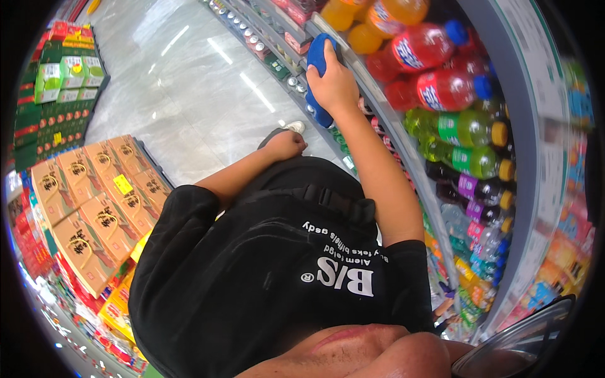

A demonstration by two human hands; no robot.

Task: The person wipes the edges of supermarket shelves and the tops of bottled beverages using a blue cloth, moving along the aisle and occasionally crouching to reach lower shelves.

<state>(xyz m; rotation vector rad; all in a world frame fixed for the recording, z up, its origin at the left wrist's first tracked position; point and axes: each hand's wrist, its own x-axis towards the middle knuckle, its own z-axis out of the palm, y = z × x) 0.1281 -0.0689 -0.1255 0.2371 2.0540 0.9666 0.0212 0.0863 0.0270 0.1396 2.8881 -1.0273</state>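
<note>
My right hand (333, 85) is closed on a blue cloth (317, 59), which lies along the front edge of a shelf (373, 94) of soft drinks. Part of the cloth hangs below the hand. Red soda bottles (423, 47) lie on their sides just right of this hand, with orange bottles (394, 16) above them in the picture. My left hand (287, 144) is held low in front of my body, its fingers curled, with nothing visible in it. The palm side of this hand is hidden.
Green (465, 127) and dark soda bottles (477, 186) continue along the shelf. Cans (250, 38) line lower shelves. At left stand stacked brown gift cartons (101, 212) and green boxes (71, 75). Grey tiled floor (189, 90) lies between. Part of another person's arm (444, 307) shows at lower right.
</note>
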